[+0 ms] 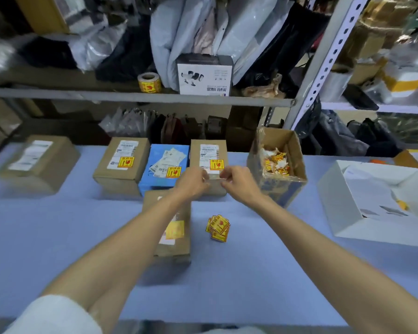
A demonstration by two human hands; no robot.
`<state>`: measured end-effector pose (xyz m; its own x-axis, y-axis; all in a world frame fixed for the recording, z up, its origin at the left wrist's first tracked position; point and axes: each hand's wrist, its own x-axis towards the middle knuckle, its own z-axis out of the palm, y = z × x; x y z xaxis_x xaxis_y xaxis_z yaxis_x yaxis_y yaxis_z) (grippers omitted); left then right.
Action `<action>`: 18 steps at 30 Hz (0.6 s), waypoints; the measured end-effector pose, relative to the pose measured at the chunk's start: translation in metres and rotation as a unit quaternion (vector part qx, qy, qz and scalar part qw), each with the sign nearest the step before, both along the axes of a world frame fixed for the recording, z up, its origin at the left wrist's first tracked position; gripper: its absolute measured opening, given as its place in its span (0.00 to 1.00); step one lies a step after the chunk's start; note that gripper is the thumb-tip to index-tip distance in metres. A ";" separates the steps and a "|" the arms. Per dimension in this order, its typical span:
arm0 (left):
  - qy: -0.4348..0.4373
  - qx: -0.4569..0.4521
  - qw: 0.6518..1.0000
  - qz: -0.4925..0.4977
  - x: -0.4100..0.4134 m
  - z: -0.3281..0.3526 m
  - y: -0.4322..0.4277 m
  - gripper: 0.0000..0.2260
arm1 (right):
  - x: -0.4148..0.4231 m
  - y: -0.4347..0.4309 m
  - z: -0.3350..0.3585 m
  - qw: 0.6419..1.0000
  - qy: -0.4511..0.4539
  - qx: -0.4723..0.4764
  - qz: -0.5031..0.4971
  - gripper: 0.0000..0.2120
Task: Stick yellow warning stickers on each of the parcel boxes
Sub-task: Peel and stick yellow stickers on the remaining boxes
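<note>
A row of parcels stands at the table's far edge. A brown box [123, 162], a blue box [164, 167] and a second brown box [208, 155] each carry a yellow warning sticker. My left hand [193, 182] and my right hand [237, 180] grip the near top edge of that second brown box, fingers curled on its corners. Another stickered brown box [171, 227] lies closer, partly under my left forearm. At the far left, a blurred brown box [38, 165] shows only a white label. A small pile of loose yellow stickers [218, 227] lies on the blue tabletop.
An open carton [278, 184] holding sticker scraps stands right of the row. A white open box [348, 213] sits at the right. On the shelf above are a sticker roll [149, 81], a white product box [204, 75] and bagged clothing.
</note>
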<state>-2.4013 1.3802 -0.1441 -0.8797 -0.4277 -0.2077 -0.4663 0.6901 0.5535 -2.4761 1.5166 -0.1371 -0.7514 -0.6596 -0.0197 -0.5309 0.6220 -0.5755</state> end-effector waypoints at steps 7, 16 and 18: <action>-0.010 -0.006 0.997 0.076 0.093 -0.026 -0.038 0.18 | 0.066 -0.028 -0.025 0.998 -0.042 0.036 0.022 0.10; 0.004 0.179 0.978 0.102 0.187 -0.080 -0.049 0.31 | 0.152 -0.045 -0.075 0.987 -0.146 0.022 -0.068 0.30; 0.023 0.219 0.968 0.119 0.199 -0.084 -0.055 0.31 | 0.162 -0.046 -0.080 0.977 -0.179 -0.017 -0.117 0.35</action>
